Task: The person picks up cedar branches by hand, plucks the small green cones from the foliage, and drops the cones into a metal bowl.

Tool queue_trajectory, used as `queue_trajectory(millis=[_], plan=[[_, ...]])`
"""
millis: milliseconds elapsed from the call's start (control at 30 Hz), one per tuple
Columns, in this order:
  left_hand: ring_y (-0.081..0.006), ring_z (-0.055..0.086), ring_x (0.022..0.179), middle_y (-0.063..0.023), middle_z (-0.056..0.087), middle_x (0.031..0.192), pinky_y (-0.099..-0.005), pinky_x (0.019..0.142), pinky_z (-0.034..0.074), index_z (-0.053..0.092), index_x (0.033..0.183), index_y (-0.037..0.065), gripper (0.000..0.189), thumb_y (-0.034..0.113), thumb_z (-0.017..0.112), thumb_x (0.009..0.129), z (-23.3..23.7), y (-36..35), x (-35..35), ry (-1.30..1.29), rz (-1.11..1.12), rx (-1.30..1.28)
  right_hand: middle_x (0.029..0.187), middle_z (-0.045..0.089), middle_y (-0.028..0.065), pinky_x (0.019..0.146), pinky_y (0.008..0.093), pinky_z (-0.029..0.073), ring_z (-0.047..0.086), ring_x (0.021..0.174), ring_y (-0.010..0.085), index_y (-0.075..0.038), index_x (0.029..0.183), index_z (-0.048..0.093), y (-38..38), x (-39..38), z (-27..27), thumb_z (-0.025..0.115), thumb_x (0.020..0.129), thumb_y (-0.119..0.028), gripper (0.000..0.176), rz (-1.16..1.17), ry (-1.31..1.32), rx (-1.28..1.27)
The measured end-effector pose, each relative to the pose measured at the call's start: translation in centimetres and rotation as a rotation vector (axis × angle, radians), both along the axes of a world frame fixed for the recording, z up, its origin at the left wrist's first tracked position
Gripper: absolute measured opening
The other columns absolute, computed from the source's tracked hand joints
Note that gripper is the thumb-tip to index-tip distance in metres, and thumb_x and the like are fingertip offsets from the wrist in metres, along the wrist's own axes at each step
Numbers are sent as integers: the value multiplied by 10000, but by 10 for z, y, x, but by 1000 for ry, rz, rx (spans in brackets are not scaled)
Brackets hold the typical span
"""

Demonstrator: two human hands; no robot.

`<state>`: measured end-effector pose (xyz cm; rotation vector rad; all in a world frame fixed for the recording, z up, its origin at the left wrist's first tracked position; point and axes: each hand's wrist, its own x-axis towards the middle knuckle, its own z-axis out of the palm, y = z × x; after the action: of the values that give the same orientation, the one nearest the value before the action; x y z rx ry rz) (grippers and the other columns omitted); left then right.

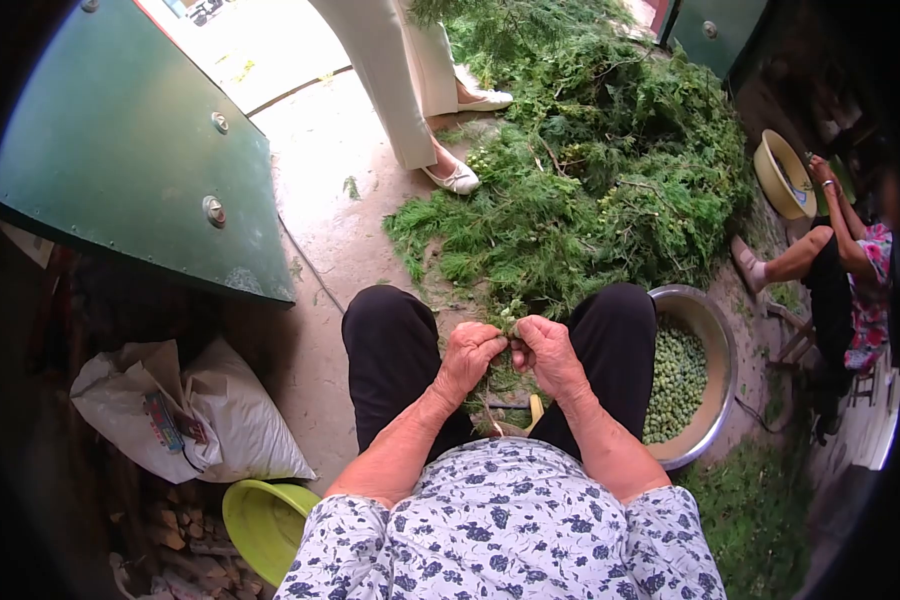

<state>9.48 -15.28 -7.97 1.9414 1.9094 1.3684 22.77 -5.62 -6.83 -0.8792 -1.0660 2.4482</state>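
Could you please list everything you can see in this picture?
branches: one pile, green, floor ahead
metal bowl: 1, silver, beside the right knee
fruits: many, pale green, in the metal bowl
basin: 1, lime, bottom left
yellow bowl: 1, yellow, far right
sack: 1, white, left
door: 1, dark green, upper left
standing person: 1, white trousers and shoes, top
seated person: 1, patterned top, right edge
sprig: 1, green, between both hands
left hand: 1, fingers pinching the sprig
right hand: 1, fingers pinching the sprig
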Motion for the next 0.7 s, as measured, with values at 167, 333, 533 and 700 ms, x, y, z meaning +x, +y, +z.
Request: queue_trajectory(millis=[167, 333, 533, 700], plan=[[-244, 560, 586, -102, 533, 690, -306, 508, 450, 547, 736, -14, 70, 47, 579, 728, 19, -1, -2, -511, 64, -221, 828, 581, 73, 601, 268, 487, 583, 697, 149, -12, 945, 521, 3, -4, 16, 554, 847, -78, 123, -160, 145, -126], [-152, 530, 545, -84, 485, 689, -257, 461, 455, 511, 746, -41, 56, 8, 537, 758, 24, -2, -1, -572, 69, -220, 856, 575, 63, 575, 230, 458, 573, 687, 124, -13, 961, 532, 12, -3, 3, 580, 836, -86, 152, -148, 180, -117], [-98, 511, 537, -45, 483, 633, -252, 472, 422, 510, 731, -38, 164, 89, 490, 833, 18, -2, 0, -852, 134, -389, 753, 549, -15, 514, 164, 408, 514, 604, 38, -3, 977, 575, 3, -10, 9, 672, 803, -163, 256, -55, -22, 197], [-96, 517, 519, -43, 530, 625, -248, 471, 418, 536, 746, -41, 167, 101, 502, 827, 19, -3, 6, -737, 99, -404, 750, 561, -11, 487, 162, 403, 520, 605, 33, -6, 905, 611, 0, -10, 7, 668, 801, -145, 182, 7, -62, 321]])
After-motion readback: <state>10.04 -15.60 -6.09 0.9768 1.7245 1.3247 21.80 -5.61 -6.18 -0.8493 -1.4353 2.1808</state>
